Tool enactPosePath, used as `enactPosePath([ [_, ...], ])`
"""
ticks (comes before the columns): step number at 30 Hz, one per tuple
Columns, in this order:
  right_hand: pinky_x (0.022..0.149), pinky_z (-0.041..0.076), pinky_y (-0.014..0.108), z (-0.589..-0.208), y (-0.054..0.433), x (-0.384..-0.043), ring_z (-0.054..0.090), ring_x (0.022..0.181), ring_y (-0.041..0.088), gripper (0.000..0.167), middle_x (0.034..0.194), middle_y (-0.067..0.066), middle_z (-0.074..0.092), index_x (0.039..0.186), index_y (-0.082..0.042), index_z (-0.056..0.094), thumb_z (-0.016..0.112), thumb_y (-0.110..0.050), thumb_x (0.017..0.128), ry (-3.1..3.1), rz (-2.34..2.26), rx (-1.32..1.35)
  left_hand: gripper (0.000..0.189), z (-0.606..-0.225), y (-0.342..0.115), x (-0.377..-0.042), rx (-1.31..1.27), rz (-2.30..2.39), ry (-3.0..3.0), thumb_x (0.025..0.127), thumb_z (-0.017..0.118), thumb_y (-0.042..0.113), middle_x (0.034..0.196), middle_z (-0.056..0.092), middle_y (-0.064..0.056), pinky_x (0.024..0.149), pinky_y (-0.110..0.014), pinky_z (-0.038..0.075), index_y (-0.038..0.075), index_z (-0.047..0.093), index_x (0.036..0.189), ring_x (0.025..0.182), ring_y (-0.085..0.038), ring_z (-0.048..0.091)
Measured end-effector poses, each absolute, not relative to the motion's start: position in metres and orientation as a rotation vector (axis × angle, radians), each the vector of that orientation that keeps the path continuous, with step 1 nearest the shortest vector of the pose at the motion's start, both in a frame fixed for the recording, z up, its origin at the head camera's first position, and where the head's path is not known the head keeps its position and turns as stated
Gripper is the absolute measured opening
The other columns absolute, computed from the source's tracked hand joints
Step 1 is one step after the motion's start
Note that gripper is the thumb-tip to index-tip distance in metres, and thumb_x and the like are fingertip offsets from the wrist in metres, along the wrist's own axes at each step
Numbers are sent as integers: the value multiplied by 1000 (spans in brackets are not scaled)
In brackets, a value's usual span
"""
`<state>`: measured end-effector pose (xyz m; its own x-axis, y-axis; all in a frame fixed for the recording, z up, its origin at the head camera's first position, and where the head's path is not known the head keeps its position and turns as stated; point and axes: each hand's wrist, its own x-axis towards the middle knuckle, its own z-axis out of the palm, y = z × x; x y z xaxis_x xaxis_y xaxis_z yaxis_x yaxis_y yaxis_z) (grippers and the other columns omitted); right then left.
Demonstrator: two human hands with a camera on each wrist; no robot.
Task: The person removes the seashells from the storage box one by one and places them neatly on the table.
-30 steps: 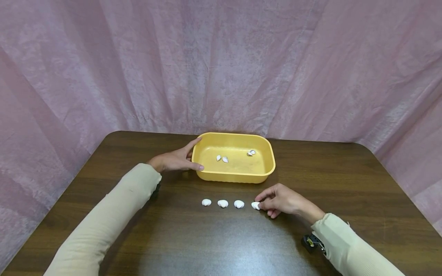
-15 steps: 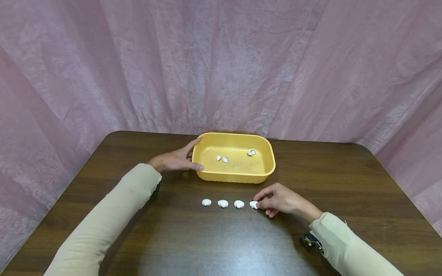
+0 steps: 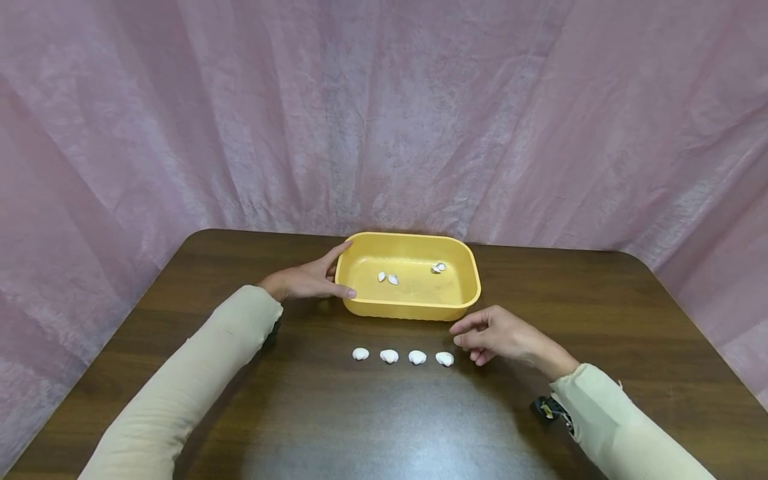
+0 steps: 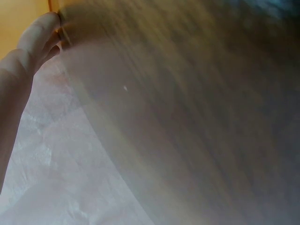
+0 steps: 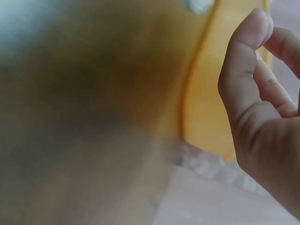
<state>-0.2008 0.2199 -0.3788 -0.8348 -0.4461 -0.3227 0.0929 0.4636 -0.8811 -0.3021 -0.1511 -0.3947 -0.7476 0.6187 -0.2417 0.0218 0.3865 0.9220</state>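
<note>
A yellow plastic tub (image 3: 414, 311) stands at the table's back edge. My left hand (image 3: 309, 279) holds its left end, thumb at the front corner and index finger at the back corner. Several white seashells lie in a row in front of the tub, from the leftmost seashell (image 3: 361, 354) to the rightmost seashell (image 3: 445, 359). My right hand (image 3: 507, 337) hovers just right of and behind that last shell, fingers loosely bent with nothing between them. Inside the tub are two small shells (image 3: 393, 279) left of the middle and a close pair of shells (image 3: 439, 267) toward the right.
The dark brown wooden table (image 3: 324, 427) has rounded back corners. Directly behind it hangs a pink velvet curtain (image 3: 384, 120). A black wrist device (image 3: 549, 408) shows under the right sleeve.
My right hand slid the rightmost shell slightly left, then let it go and moved back and right from it. My left hand has stayed on the tub.
</note>
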Motion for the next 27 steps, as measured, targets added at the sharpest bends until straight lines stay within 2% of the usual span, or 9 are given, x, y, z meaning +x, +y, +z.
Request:
enactPosePath([
  [9, 63, 55, 28, -341, 224, -225, 60, 65, 12, 33, 80, 8, 63, 120, 15, 62, 65, -6, 94, 2247, -1372, -304, 114, -390, -149, -303, 555, 1350, 2097, 89, 77, 21, 143, 49, -20, 95, -31, 45, 31, -12, 160, 123, -23, 55],
  [18, 65, 55, 28, -326, 210, -258, 59, 68, 13, 33, 82, 10, 62, 122, 13, 62, 65, -7, 95, 2293, -1352, -282, 115, -392, -150, -302, 532, 1358, 2096, 88, 78, 22, 139, 52, -20, 92, -33, 47, 30, -12, 160, 116, -22, 57],
  [27, 70, 56, 28, -326, 195, -286, 62, 70, 11, 37, 90, 10, 64, 128, 12, 58, 63, -10, 99, 2295, -1338, -201, 115, -391, -147, -299, 533, 1357, 2109, 88, 78, 22, 147, 45, -20, 96, -33, 46, 31, -11, 160, 127, -26, 53],
])
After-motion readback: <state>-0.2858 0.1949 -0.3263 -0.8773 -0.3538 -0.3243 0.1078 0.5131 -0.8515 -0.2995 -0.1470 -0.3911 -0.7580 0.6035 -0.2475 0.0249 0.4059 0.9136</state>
